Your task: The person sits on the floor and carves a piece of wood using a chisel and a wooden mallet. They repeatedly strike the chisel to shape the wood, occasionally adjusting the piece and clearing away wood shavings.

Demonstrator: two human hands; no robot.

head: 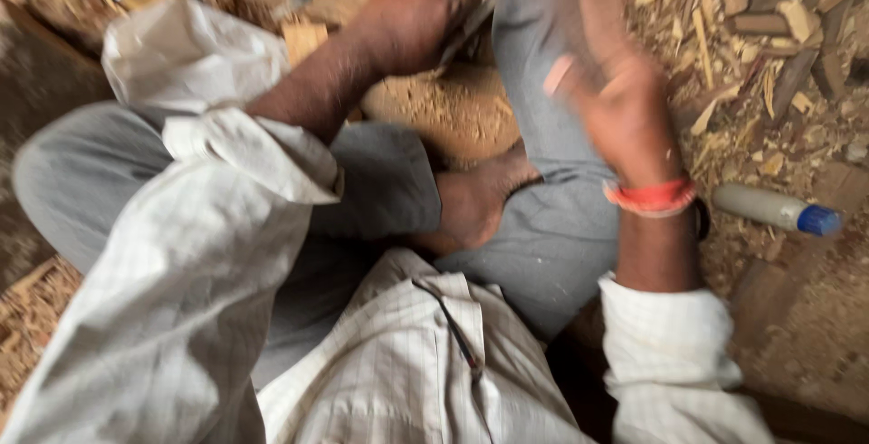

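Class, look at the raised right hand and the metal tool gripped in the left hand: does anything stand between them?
Nothing visible does. The right hand, blurred, holds a wooden block above the chisel-like tool that the left hand grips; only open air separates them.

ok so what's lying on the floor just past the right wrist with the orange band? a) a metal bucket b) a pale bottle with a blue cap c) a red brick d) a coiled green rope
b: a pale bottle with a blue cap lies on its side among the wood chips, just beyond the right hand and its orange wristband.
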